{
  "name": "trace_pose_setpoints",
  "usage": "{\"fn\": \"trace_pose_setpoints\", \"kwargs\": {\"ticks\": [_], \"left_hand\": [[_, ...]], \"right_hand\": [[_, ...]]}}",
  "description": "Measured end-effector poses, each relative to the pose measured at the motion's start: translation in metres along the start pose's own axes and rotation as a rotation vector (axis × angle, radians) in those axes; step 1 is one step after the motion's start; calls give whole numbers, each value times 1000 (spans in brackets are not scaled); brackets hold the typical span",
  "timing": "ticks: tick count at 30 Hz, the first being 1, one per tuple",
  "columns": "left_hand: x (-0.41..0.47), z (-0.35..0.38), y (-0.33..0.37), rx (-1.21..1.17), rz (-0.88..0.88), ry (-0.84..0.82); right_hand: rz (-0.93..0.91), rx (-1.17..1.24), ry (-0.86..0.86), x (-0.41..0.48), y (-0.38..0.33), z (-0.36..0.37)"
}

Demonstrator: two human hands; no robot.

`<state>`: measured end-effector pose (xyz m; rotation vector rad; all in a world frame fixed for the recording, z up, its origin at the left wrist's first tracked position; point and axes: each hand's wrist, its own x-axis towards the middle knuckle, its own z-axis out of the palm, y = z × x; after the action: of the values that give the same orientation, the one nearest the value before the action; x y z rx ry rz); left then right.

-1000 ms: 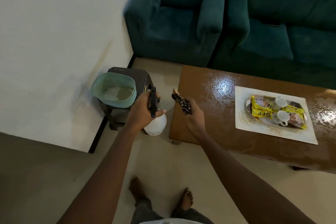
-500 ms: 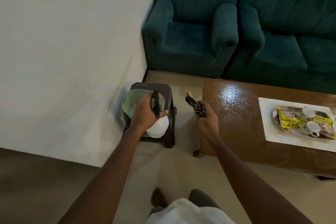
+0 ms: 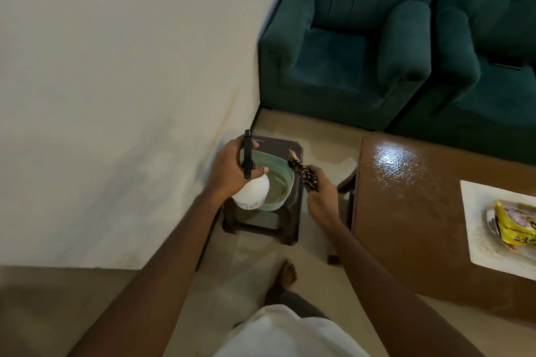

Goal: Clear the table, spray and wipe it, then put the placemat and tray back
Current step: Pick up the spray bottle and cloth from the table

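Gripping spray bottle (image 3: 251,193) neck w/ L hand (image 3: 229,171), fingers curled, over green basin (image 3: 285,180) at 12 o'clock. Clutching patterned cloth (image 3: 303,174) in R hand (image 3: 320,198). At 3: table (image 3: 406,211) w/ placemat (image 3: 475,226).

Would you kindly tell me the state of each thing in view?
spray bottle: held in the air.
left hand: grips the spray bottle's head.
patterned cloth: bunched.
right hand: grips the patterned cloth.
green basin: sits on the dark stool.
coffee table: glossy; placemat and tray on it.
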<state>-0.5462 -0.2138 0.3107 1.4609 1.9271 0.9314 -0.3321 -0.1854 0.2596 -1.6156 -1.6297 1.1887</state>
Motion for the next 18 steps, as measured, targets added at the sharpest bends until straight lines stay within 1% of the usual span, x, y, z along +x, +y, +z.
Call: {"fn": "trace_pose_setpoints", "kwargs": {"ticks": [6,11,18], "left_hand": [[50,-8,-20,23,1,-27],[76,-8,-37,-16,-7,-103],[106,4,-84,-28,-29,-179]], "right_hand": [[21,18,-82,40,-12,23],[104,-18,-132,67,-2,42],[192,-46,-130,93,10,79]]}}
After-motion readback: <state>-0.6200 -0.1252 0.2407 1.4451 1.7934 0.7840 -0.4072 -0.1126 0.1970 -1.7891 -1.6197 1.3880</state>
